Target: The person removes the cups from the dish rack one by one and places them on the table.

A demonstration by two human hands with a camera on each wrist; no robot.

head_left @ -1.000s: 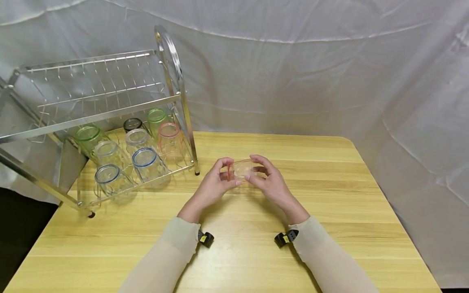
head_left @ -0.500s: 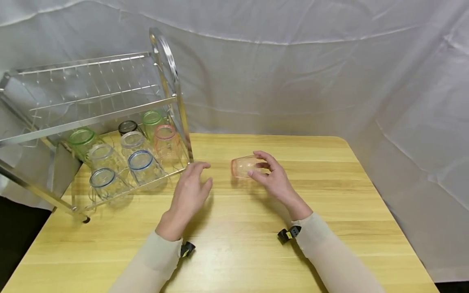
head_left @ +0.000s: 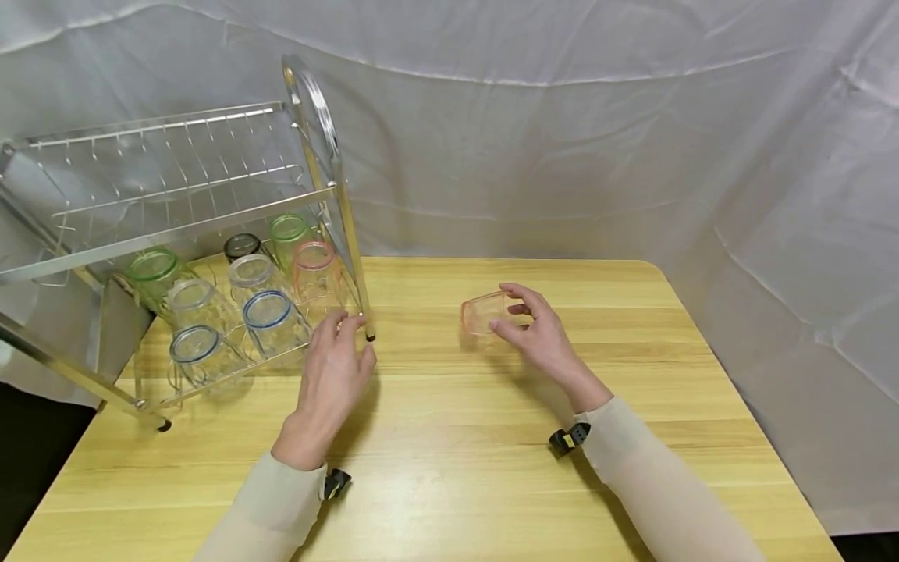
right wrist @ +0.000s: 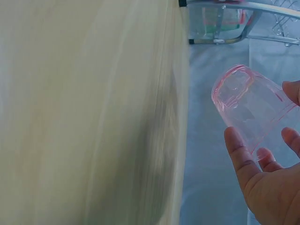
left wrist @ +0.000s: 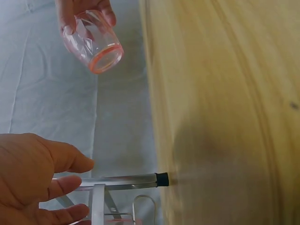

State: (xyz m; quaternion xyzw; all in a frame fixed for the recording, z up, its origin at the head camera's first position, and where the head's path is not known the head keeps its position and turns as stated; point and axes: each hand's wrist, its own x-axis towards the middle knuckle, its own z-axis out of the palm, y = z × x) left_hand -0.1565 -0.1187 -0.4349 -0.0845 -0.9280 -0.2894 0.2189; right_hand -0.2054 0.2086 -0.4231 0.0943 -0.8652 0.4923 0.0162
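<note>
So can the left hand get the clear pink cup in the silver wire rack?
Probably yes: the left hand is empty near the open-fronted rack, though its upper shelf may crowd the cup.

Your left hand (left wrist: 30, 176) reaches in from the lower left, fingers spread near the rack (left wrist: 124, 183), while above it your right hand (left wrist: 83, 5) grips the pink glass (left wrist: 91, 40) between curtain (left wrist: 51, 98) and counter (left wrist: 220, 103) edge.

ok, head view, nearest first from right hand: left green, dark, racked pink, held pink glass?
1. Held pink glass, in right hand
2. Racked pink glass, right end
3. Dark glass, back middle
4. Left green glass, far left
</note>
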